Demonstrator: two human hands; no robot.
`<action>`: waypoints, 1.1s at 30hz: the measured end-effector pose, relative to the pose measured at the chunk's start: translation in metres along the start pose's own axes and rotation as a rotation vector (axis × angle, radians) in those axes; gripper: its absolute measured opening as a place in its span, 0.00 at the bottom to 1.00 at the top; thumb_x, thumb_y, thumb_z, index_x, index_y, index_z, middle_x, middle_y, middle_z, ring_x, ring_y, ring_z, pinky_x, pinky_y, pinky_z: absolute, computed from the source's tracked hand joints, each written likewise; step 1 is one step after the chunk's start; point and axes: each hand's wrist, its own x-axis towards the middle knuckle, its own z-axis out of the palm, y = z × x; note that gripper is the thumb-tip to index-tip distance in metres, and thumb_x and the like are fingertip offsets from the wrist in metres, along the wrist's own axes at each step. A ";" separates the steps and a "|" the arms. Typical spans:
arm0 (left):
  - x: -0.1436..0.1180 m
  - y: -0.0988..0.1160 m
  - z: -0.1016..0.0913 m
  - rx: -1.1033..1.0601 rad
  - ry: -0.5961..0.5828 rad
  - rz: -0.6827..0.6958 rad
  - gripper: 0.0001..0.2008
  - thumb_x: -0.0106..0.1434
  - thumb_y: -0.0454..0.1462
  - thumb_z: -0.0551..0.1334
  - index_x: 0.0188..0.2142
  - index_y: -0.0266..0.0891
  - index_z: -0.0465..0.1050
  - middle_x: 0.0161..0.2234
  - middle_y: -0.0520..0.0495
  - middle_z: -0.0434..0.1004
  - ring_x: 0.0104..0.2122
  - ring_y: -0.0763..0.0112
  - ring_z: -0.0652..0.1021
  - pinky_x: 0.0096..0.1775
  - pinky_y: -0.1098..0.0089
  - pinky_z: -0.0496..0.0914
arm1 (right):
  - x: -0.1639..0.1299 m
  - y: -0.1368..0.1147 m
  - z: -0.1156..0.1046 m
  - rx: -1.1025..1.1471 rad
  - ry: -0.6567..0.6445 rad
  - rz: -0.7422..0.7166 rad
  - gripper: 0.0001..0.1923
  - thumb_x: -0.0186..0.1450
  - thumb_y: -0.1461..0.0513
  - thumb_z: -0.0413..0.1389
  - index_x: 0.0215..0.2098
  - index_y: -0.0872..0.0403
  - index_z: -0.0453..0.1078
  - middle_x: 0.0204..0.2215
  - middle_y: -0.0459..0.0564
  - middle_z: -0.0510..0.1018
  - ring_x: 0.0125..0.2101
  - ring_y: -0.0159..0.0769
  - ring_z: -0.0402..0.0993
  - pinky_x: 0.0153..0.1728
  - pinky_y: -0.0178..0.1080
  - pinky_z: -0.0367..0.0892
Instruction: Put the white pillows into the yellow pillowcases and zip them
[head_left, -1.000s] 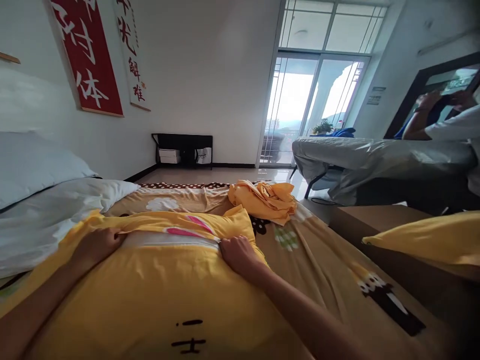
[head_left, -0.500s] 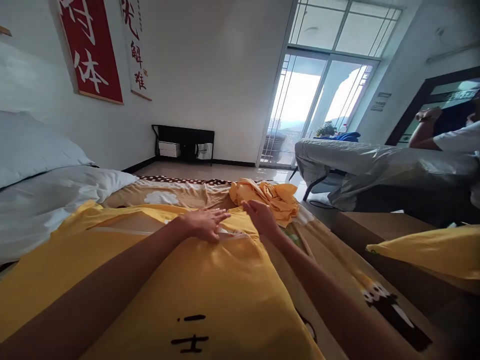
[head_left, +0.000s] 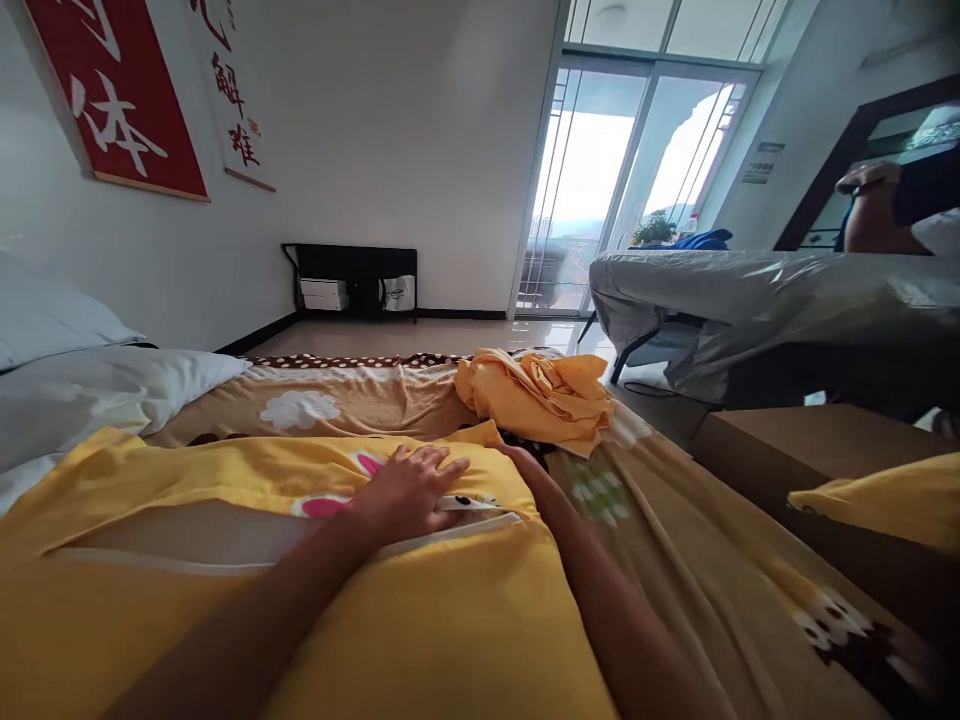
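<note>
Left hand (head_left: 409, 490) spread wide across yellow pillowcase's (head_left: 450, 610) opening (head_left: 202, 535), twelve o'clock; right hand (head_left: 521, 462) at one-o'clock corner (head_left: 516, 490), grip unclear; uneven pressing could bunch fabric.

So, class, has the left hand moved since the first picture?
Yes, to the right: it (left hand) was left of the white patch on the blanket; now it is right of it.

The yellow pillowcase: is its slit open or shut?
Open: the yellow pillowcase gapes, with pale material showing between the slit's edges.
</note>
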 end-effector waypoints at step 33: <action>-0.059 0.038 -0.017 0.227 1.018 -0.210 0.08 0.62 0.31 0.54 0.39 0.43 0.68 0.35 0.46 0.76 0.38 0.61 0.74 0.44 0.55 0.60 | -0.141 -0.104 0.069 -1.202 0.016 -0.605 0.33 0.58 0.61 0.54 0.61 0.54 0.58 0.54 0.56 0.71 0.51 0.43 0.66 0.49 0.41 0.57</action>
